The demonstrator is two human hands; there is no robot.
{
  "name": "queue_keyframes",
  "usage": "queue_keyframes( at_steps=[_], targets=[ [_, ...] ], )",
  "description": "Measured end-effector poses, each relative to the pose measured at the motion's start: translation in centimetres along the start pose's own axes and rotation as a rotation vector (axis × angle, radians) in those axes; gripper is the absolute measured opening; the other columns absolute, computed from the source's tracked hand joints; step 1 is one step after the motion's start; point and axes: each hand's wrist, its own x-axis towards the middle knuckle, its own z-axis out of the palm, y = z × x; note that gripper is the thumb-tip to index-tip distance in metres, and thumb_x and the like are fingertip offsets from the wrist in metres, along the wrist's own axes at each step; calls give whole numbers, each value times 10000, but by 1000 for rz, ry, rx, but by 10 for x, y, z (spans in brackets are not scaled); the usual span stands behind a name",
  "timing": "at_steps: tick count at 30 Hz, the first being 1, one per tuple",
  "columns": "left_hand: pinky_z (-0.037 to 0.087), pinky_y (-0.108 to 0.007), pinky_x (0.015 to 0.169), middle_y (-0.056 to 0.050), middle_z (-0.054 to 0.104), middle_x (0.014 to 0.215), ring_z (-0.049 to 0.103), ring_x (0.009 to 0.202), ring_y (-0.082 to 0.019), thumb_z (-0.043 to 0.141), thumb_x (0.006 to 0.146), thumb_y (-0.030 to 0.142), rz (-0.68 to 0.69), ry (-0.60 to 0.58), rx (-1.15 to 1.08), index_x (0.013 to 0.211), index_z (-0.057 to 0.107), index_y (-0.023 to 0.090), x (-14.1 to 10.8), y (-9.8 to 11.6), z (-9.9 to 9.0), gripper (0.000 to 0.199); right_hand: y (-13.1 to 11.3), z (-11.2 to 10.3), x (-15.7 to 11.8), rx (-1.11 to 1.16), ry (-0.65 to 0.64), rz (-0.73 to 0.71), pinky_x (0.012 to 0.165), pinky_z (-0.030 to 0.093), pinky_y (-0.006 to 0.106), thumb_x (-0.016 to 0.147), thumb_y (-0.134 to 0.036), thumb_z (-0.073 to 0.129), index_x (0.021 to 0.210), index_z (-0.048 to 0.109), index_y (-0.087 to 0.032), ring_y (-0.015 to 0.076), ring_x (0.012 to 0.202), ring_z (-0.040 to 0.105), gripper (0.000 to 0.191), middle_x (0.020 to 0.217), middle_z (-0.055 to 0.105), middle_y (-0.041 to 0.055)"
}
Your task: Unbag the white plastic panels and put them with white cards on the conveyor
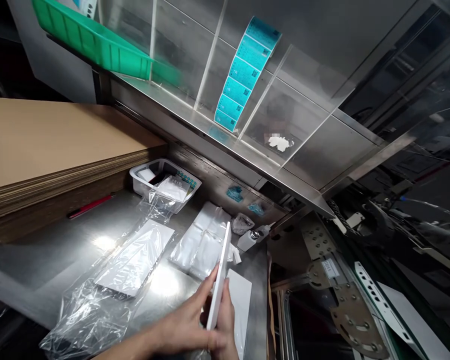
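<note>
Near the bottom centre, my left hand point(189, 320) and my right hand point(227, 320) hold a thin white panel point(219, 280) between them, tilted so that its narrow edge faces me. Fingers of both hands press on its two faces. Beneath and to the right of it, another white panel point(242, 300) lies flat on the metal table point(153, 310). On the left, a white panel in clear plastic point(137, 257) rests on the table, with loose film point(90, 315) around its near end. A tied bundle of clear bags point(202, 240) lies just beyond my hands.
Stacked cardboard point(60, 145) fills the left side, near a red pen point(90, 206). Behind are a plastic tray point(138, 182), a small white bottle point(247, 241) and a shelf holding blue labels point(243, 75) and a green bin point(108, 52). Machinery point(352, 310) stands at right.
</note>
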Motion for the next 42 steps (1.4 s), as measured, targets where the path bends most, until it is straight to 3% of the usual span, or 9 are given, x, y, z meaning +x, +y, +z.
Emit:
queue_keyframes(
  at_steps=[2, 3, 6, 9, 14, 24, 42],
  targets=[
    [339, -358, 1016, -76, 353, 1429, 376, 1265, -276, 610, 755, 486, -8, 222, -285, 1418, 232, 249, 6, 1, -9, 799, -2, 3, -6, 171, 269, 76, 557, 505, 342, 802, -706, 315, 906, 655, -290, 235, 758, 666, 547, 852, 717, 6],
    [398, -333, 944, -85, 466, 1349, 468, 1185, -265, 548, 798, 494, -13, 350, -389, 1372, 352, 228, 10, 1, -14, 662, -7, 4, -9, 232, 328, 95, 597, 507, 325, 805, -653, 410, 925, 638, -280, 224, 817, 656, 453, 923, 705, 11],
    [447, -298, 772, -106, 655, 1083, 595, 963, -249, 493, 818, 525, -53, 572, -487, 1147, 605, 156, 20, -7, -32, 507, -27, 12, -19, 257, 167, 56, 636, 479, 267, 757, -468, 630, 958, 590, -260, 193, 881, 610, 292, 993, 664, 17],
    [428, -276, 715, -111, 694, 943, 611, 853, -225, 473, 812, 557, -97, 587, -488, 998, 674, 120, 23, -20, -42, 515, -43, 25, -26, 193, 13, 51, 556, 412, 214, 715, -363, 702, 927, 590, -247, 128, 681, 557, 266, 824, 637, -9],
    [403, -268, 718, -105, 684, 935, 583, 861, -220, 472, 799, 577, -85, 587, -502, 975, 667, 119, 23, -34, -39, 528, -45, 40, -34, 130, -56, 59, 537, 358, 204, 714, -317, 710, 822, 603, -215, 94, 575, 457, 183, 691, 579, -27],
    [385, -263, 722, -62, 656, 852, 559, 878, -207, 501, 782, 574, -105, 601, -469, 858, 649, 133, 25, -40, -38, 472, -38, 35, -37, 140, -92, 55, 580, 379, 198, 755, -283, 682, 806, 583, -194, 92, 637, 478, 143, 735, 600, -12],
    [388, -284, 720, -78, 663, 930, 555, 878, -206, 457, 790, 599, -188, 582, -412, 987, 652, 156, 26, -56, -43, 523, -33, 32, -33, 182, -52, 87, 515, 358, 162, 711, -291, 720, 776, 578, -173, 63, 568, 456, 196, 675, 590, -26]
  ],
)
